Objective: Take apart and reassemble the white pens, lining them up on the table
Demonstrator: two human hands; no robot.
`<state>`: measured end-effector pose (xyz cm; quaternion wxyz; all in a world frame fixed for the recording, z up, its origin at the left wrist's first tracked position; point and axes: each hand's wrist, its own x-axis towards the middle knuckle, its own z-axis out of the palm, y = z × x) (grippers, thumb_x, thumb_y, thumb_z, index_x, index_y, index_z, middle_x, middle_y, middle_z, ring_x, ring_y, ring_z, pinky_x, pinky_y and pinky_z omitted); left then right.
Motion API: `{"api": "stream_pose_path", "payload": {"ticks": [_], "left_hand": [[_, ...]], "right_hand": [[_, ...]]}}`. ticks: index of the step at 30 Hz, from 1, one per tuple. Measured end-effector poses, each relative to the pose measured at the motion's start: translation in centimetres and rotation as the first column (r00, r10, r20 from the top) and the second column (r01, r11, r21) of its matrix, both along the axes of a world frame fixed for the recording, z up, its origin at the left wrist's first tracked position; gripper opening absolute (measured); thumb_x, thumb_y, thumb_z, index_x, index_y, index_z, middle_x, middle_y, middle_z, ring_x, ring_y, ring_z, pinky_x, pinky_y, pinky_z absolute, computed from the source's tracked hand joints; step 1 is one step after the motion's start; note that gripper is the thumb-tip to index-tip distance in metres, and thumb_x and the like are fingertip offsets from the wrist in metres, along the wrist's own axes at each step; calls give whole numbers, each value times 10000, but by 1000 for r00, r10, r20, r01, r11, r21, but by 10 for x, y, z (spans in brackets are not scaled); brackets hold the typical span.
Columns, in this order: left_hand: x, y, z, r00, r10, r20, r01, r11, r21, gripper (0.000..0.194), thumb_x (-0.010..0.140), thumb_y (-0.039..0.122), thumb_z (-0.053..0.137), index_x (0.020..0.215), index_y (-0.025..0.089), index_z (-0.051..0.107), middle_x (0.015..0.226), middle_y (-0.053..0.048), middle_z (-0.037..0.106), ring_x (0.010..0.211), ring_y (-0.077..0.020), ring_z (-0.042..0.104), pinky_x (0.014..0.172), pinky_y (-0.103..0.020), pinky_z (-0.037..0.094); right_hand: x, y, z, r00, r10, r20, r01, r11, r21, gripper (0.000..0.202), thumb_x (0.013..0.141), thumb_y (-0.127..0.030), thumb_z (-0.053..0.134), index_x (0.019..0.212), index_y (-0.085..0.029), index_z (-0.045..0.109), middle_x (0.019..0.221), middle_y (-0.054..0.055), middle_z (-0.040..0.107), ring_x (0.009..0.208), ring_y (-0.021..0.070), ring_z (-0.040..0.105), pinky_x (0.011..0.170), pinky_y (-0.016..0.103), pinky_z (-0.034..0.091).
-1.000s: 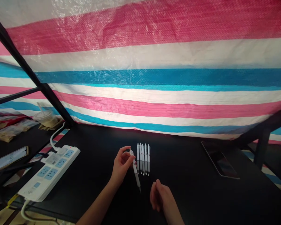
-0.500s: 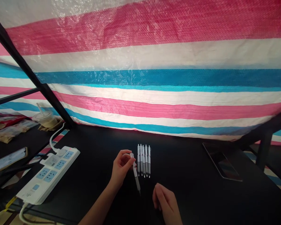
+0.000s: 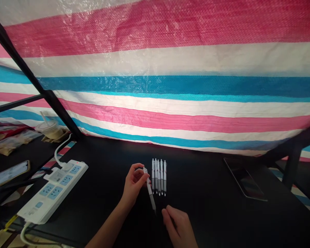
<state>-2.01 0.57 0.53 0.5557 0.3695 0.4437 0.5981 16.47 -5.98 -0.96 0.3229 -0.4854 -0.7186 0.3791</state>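
Observation:
My left hand (image 3: 134, 183) pinches the upper end of a white pen with a grey grip (image 3: 150, 193), which slants down to the right with its tip toward me. Just right of it, several similar white and grey pens (image 3: 159, 177) lie side by side in a row on the black table (image 3: 212, 213), tips toward me. My right hand (image 3: 177, 222) is below the row, near the held pen's tip, its fingers curled together. Whatever its fingers may hold is hidden.
A white power strip (image 3: 53, 193) with plugged cables lies at the left. A dark tablet (image 3: 245, 179) rests at the right. On the far left are a phone (image 3: 10, 174), a lidded cup (image 3: 50, 129) and plastic bags (image 3: 12, 141). A striped sheet (image 3: 170, 86) hangs behind.
My right hand has shifted slightly left, closer to the tip of the held pen. My left hand still pinches the pen, whose tip has moved a little to the right.

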Motion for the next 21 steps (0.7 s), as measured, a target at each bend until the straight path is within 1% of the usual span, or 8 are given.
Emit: {"api": "stream_pose_path", "payload": {"ticks": [4, 10, 13, 17, 21], "left_hand": [[0, 0, -1, 1000, 4, -10, -4, 1000, -3, 308, 774, 313, 738, 1007, 231, 554, 735, 32, 608, 653, -152, 632, 602, -290, 572], [1, 0, -1, 1000, 5, -19, -6, 1000, -18, 311, 808, 327, 700, 1050, 244, 524, 773, 27, 617, 664, -143, 629, 608, -284, 570], [1, 2, -1, 999, 3, -45, -4, 1000, -15, 304, 802, 327, 702, 1028, 237, 521, 753, 32, 607, 660, -143, 627, 611, -289, 573], [1, 10, 2, 993, 13, -118, -14, 1000, -6, 313, 803, 361, 682, 1029, 232, 511, 765, 24, 608, 663, -148, 634, 610, -292, 575], [-2, 29, 6, 966, 14, -260, -10, 1000, 17, 341, 808, 374, 650, 1081, 248, 489, 751, 32, 605, 652, -156, 639, 587, -277, 563]], "right_hand": [[0, 1, 3, 1000, -15, -5, 15, 1000, -4, 424, 999, -368, 339, 618, -206, 429, 559, -22, 472, 499, 109, 458, 498, 232, 329], [-1, 1, 2, 999, -34, 8, 34, 999, 28, 419, 994, -363, 361, 611, -205, 428, 556, -25, 473, 498, 107, 461, 502, 231, 335], [0, 0, 1, 1000, -28, 4, 28, 999, 23, 418, 993, -367, 359, 608, -210, 405, 551, -27, 462, 490, 105, 446, 488, 228, 326], [1, -1, 0, 1000, -21, -3, 21, 1000, 13, 418, 996, -368, 347, 610, -213, 389, 554, -27, 456, 491, 106, 445, 479, 226, 322], [3, -1, 1, 1000, -22, -9, 22, 999, 25, 421, 996, -379, 341, 610, -215, 377, 551, -31, 444, 490, 106, 437, 483, 230, 316]]}}
